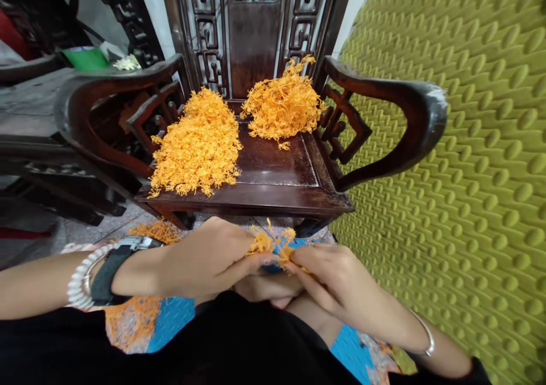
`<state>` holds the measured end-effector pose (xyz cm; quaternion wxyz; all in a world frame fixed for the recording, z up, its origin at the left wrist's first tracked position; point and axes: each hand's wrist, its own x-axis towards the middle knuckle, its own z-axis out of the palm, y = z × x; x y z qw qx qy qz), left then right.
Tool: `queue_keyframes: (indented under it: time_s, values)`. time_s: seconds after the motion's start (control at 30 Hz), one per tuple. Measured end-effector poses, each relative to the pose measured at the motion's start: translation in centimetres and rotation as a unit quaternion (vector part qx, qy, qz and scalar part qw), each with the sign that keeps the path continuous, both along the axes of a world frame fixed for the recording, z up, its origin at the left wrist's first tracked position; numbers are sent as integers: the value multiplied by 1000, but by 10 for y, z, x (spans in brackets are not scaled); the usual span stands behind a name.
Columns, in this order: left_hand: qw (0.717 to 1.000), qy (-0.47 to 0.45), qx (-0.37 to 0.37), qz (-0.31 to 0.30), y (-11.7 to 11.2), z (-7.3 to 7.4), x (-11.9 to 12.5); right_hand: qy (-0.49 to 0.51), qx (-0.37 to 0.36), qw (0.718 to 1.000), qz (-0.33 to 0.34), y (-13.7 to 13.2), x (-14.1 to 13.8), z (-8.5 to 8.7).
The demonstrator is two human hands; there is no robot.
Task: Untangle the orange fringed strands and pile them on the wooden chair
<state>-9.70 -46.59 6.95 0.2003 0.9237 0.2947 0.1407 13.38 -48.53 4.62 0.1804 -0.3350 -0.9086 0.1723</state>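
Low in the view, both hands meet over my lap. My left hand (213, 254), with a watch and bracelets at its wrist, is closed with thumb and fingers pinching a small orange stringy sprig (261, 241). Facing it, my right hand (335, 268) pinches another bit of the orange stringy sprig (286, 253). The fingertips nearly touch, and whether the two bits are joined I cannot tell. Ahead on the wooden chair seat (277, 169) lie a large orange pile of short frilly pieces (200, 146) and a taller, stringier orange pile (284, 106).
The chair's curved armrests, left (85, 83) and right (420, 106), rise on both sides. Orange strands (156, 230) lie on the floor by the chair's front leg. A green container (86, 58) stands on a side table. A yellow-green textured mat (469, 203) covers the right side.
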Motion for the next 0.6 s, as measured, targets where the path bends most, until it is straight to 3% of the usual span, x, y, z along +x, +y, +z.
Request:
queue_keyframes:
  time_s: [0.13, 0.23, 0.43, 0.6]
  values:
    - [998, 4, -53, 26, -8, 4, -7, -11, -22, 998, 57, -11, 1, 8]
    - [996, -21, -82, 40, -13, 6, -5, -35, 12, 998, 49, -16, -1, 9]
    - [997, -55, -52, 21, -18, 4, -5, -74, 31, 996, 40, -24, -7, 11]
    - [999, -16, -31, -7, -25, 0, -9, -72, -44, 995, 51, -27, -6, 15]
